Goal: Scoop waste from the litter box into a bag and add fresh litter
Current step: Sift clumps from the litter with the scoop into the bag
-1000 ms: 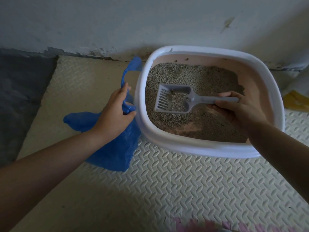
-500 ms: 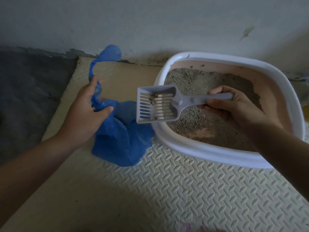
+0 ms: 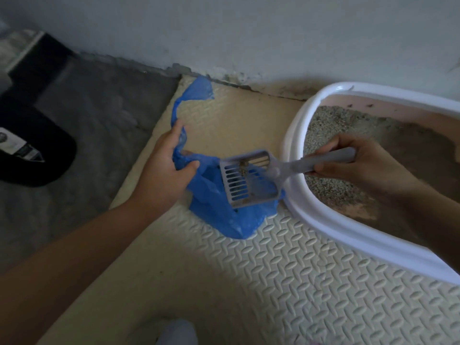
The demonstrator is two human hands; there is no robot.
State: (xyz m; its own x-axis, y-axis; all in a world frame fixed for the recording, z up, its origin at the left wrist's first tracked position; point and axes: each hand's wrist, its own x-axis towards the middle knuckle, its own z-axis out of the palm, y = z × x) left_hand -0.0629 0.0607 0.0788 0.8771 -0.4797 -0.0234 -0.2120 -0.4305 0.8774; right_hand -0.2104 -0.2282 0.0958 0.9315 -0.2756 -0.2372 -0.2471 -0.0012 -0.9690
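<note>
Litter box [image 3: 348, 235] sits at the far right edge of the foam mat [image 3: 273, 282], by the wall. Right hand [image 3: 361, 165] grips the grey scoop [image 3: 249, 183] by its handle, slotted head over the blue bag [image 3: 219, 215], whose rim the left hand [image 3: 161, 175] pinches.

Grey slotted scoop [image 3: 258, 180] over a crumpled blue bag [image 3: 214, 212].
Scoop tilted, holding small clumps [image 3: 242, 168]; bag just beside white-rimmed litter box [image 3: 331, 232] of grey litter [image 3: 321, 130].
</note>
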